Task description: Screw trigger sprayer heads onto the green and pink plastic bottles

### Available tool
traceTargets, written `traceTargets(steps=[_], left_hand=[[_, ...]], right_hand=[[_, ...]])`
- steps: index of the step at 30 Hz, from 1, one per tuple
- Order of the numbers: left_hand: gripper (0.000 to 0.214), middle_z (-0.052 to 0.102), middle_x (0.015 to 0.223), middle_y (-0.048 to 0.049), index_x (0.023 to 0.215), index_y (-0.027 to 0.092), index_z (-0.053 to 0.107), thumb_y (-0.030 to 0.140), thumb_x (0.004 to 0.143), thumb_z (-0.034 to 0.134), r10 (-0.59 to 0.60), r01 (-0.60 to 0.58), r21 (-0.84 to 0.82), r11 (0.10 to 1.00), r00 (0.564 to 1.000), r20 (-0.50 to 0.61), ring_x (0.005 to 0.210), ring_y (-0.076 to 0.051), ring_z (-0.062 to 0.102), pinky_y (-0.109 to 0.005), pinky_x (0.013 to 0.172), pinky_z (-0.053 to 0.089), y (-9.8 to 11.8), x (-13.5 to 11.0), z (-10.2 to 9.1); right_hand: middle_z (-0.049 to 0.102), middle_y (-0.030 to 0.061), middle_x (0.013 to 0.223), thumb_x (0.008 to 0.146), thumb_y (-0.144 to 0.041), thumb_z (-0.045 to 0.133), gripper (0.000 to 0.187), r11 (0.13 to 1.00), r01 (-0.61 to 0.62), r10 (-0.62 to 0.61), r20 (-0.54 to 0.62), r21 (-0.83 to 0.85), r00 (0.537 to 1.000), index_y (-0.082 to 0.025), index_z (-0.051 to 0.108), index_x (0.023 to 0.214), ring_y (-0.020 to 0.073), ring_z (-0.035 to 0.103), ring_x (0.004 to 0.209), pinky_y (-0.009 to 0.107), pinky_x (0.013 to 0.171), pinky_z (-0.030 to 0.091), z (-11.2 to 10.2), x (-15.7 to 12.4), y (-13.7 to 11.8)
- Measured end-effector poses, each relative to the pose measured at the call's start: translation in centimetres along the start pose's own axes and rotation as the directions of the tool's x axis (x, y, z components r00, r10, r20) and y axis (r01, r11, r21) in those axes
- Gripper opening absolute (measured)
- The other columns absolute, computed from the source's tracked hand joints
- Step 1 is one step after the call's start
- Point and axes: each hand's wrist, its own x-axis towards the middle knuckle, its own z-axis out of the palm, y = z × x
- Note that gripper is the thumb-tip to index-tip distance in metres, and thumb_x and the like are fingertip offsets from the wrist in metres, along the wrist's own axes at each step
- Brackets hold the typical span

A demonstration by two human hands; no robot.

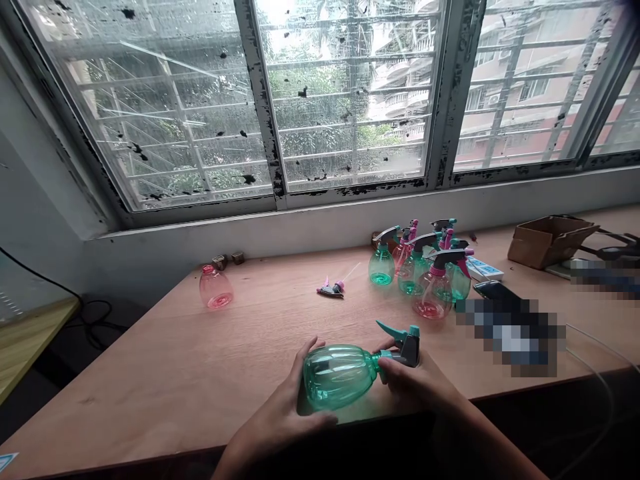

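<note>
A translucent green spray bottle (pixel 339 377) lies sideways between my hands, just above the table's front edge. My left hand (pixel 287 407) cups its rounded base from the left. At the neck, the fingers of my right hand (pixel 413 377) close round the collar of the black and teal spray head (pixel 407 343), which sits at the bottle's mouth. Whether the head is fully screwed on cannot be seen. Beyond my hands a loose grey and pink spray head (pixel 332 289) with a thin tube lies on the table. A pink bottle without a head (pixel 216 288) stands at the left.
Several green and pink spray bottles (pixel 431 293) with heads stand grouped at the back right. Right of them are a white power strip (pixel 484 269), a dark phone (pixel 497 293) and an open cardboard box (pixel 547 243). A window sill borders the wooden table (pixel 165 373).
</note>
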Motion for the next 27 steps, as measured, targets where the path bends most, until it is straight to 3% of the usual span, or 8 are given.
traceTargets(steps=[4, 8, 11, 17, 19, 22, 24, 27], left_hand=[[0.106, 0.017, 0.166, -0.0101, 0.157, 0.033, 0.004, 0.05, 0.08, 0.074, 0.019, -0.019, 0.004, 1.0, 1.0, 0.004, 0.15, -0.036, 0.019, -0.053, 0.122, 0.017, -0.3, 0.0, -0.1], [0.076, 0.019, 0.165, -0.0095, 0.157, 0.031, 0.009, 0.061, 0.096, 0.042, -0.022, 0.021, -0.086, 0.996, 1.0, -0.021, 0.151, -0.032, 0.017, -0.052, 0.122, 0.015, -0.3, 0.1, -0.4], [0.079, 0.021, 0.165, -0.009, 0.156, 0.032, 0.008, 0.054, 0.094, 0.053, -0.049, 0.047, -0.089, 0.995, 0.999, -0.023, 0.15, -0.032, 0.02, -0.052, 0.122, 0.017, -0.1, 0.1, -0.4], [0.124, 0.014, 0.165, -0.0119, 0.155, 0.035, -0.01, 0.041, 0.074, 0.083, -0.02, 0.02, 0.0, 1.0, 0.999, -0.035, 0.15, -0.034, 0.019, -0.052, 0.121, 0.02, -0.4, 0.2, 0.0], [0.124, 0.013, 0.166, -0.0127, 0.155, 0.035, -0.01, 0.052, 0.073, 0.081, -0.002, 0.002, -0.022, 1.0, 1.0, -0.012, 0.151, -0.035, 0.018, -0.052, 0.121, 0.021, -0.7, 0.2, -0.1], [0.106, 0.014, 0.166, -0.0121, 0.157, 0.032, -0.006, 0.073, 0.082, 0.056, 0.019, -0.02, -0.089, 0.996, 1.0, -0.007, 0.151, -0.035, 0.017, -0.054, 0.12, 0.021, -1.1, 0.2, -0.4], [0.096, 0.015, 0.166, -0.0116, 0.157, 0.031, -0.004, 0.074, 0.087, 0.045, 0.001, -0.003, -0.094, 0.996, 1.0, -0.021, 0.151, -0.034, 0.016, -0.054, 0.12, 0.02, -1.1, 0.2, -0.5], [0.093, 0.016, 0.165, -0.0107, 0.157, 0.032, -0.003, 0.062, 0.09, 0.054, -0.03, 0.029, -0.077, 0.997, 0.999, -0.023, 0.15, -0.033, 0.019, -0.052, 0.121, 0.02, -0.7, 0.2, -0.5]], right_hand=[[0.066, -0.0016, 0.062, 0.08, -0.051, 0.076, 0.04, 1.0, -0.018, 0.018, 0.012, 0.01, 1.0, -0.017, 0.061, 0.096, 0.0125, 0.059, 0.044, 0.024, 0.043, 0.044, 0.0, 0.0, -0.1], [0.068, 0.0004, 0.067, 0.08, -0.05, 0.077, 0.04, 0.997, -0.022, 0.025, 0.05, -0.077, 0.998, -0.017, 0.065, 0.1, 0.0129, 0.06, 0.049, 0.025, 0.048, 0.046, -0.1, -0.1, 0.0], [0.068, 0.0014, 0.069, 0.08, -0.048, 0.078, 0.039, 0.994, 0.002, 0.005, 0.056, -0.112, 0.998, -0.016, 0.067, 0.099, 0.0133, 0.06, 0.053, 0.025, 0.05, 0.046, -0.3, -0.1, 0.2], [0.066, 0.0001, 0.067, 0.081, -0.048, 0.077, 0.039, 0.999, -0.012, 0.014, 0.055, -0.041, 0.998, -0.017, 0.067, 0.101, 0.0114, 0.057, 0.05, 0.023, 0.048, 0.042, -0.3, 0.0, 0.6], [0.066, 0.0004, 0.068, 0.081, -0.048, 0.077, 0.038, 0.997, 0.002, 0.002, 0.059, -0.071, 0.998, -0.017, 0.068, 0.101, 0.0118, 0.057, 0.052, 0.023, 0.048, 0.042, -0.3, 0.0, 0.5], [0.067, 0.0013, 0.073, 0.079, -0.044, 0.08, 0.038, 0.992, 0.024, -0.018, 0.052, -0.122, 0.998, -0.018, 0.069, 0.103, 0.013, 0.06, 0.058, 0.023, 0.051, 0.043, -0.4, -0.1, 0.4], [0.068, 0.0008, 0.076, 0.076, -0.042, 0.083, 0.039, 0.992, 0.016, -0.009, 0.053, -0.127, 0.999, -0.019, 0.068, 0.104, 0.0129, 0.06, 0.06, 0.023, 0.053, 0.045, -0.4, -0.2, 0.2], [0.067, -0.0017, 0.073, 0.074, -0.041, 0.085, 0.043, 0.995, -0.038, 0.046, 0.096, -0.092, 0.994, -0.02, 0.066, 0.106, 0.0129, 0.061, 0.056, 0.024, 0.053, 0.048, -0.3, -0.4, -0.1]])
